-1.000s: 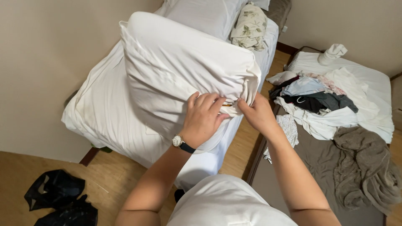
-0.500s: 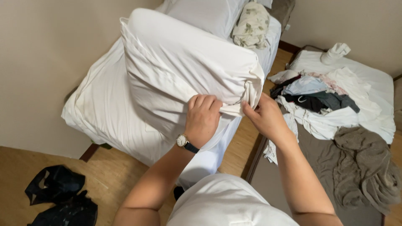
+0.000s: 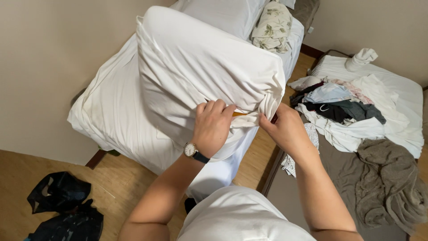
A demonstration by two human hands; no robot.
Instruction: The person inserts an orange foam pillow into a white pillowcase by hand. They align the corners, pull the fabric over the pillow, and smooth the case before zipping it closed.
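Pillow in white case, held up over a bed

Head view. Pillow (image 3: 200,67): large, white, in a creased white case, held upright above the white-sheeted bed (image 3: 111,116). Left hand (image 3: 213,127): fingers curled closed on the case's lower edge; wristwatch (image 3: 192,151) with dark strap on the wrist. Right hand (image 3: 285,129): pinching the bunched corner of the case, just beside the left hand. Leaf-patterned cloth (image 3: 272,27): lying at the far end of the bed. Second mattress (image 3: 392,89): to the right, carrying a heap of mixed clothes (image 3: 339,105) and a grey-brown blanket (image 3: 388,183). Black bags (image 3: 60,201): on the wooden floor, lower left, well apart from the hands.
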